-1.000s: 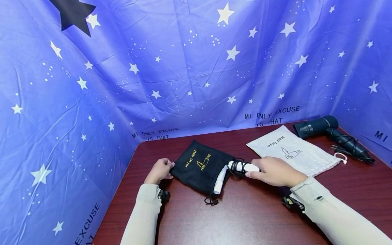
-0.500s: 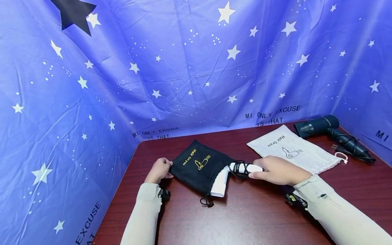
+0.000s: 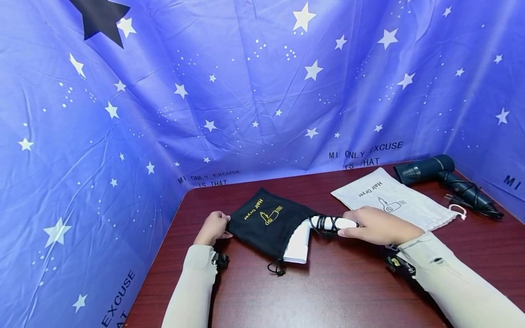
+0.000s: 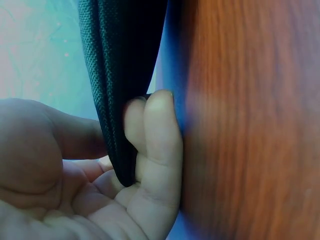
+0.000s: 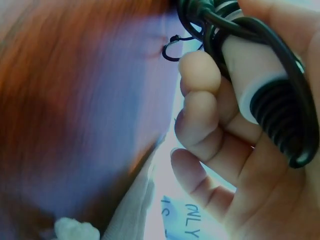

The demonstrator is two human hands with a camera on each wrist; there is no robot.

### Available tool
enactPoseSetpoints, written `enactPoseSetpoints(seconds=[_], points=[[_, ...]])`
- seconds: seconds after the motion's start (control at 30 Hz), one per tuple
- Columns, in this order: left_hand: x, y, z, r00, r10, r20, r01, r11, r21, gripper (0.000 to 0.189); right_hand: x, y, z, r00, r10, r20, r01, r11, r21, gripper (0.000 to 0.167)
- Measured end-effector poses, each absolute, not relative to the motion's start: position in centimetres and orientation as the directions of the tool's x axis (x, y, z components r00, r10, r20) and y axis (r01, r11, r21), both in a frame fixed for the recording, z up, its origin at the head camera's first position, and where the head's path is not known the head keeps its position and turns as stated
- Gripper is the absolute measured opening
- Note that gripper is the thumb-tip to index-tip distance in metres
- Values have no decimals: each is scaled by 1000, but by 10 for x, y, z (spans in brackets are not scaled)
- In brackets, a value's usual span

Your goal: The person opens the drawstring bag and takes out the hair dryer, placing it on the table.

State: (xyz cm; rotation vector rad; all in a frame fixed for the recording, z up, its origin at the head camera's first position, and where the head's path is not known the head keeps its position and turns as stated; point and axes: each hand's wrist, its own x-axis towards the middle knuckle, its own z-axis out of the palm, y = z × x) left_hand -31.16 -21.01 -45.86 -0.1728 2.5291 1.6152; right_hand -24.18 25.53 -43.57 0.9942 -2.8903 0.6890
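Observation:
A black drawstring bag with yellow "Hair Dryer" lettering lies on the table, its mouth facing right. Partly out of that mouth is a white hair dryer, a black cord wound round its handle. My right hand grips the end of the handle; in the right wrist view the fingers curl about it beside the ribbed cord sleeve. At the bag's left corner, my left hand pinches the cloth, which the left wrist view shows between thumb and fingers. The rest of the dryer is hidden inside the bag.
A white drawstring bag printed "Hair Dryer" lies flat behind my right hand. At the back right rests a dark hair dryer with its cord wrapped round the handle. Blue star-printed cloth encloses the table's back and sides.
My right hand has moved slightly right with the handle, and more of the white hair dryer shows outside the black bag. My left hand stays at the bag's corner.

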Motion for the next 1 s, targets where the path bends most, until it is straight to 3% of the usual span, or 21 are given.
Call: enactPoseSetpoints(seconds=[0.5, 1.0], points=[[-312, -211, -460, -985, -32, -167, -166, 407, 898, 18, -242, 263, -433, -779, -615, 124, -591, 654, -472, 16], [-309, -206, -459, -989, -3, -149, -128, 532, 837, 23, -246, 257, -443, -748, -647, 146, -625, 613, -484, 13]])
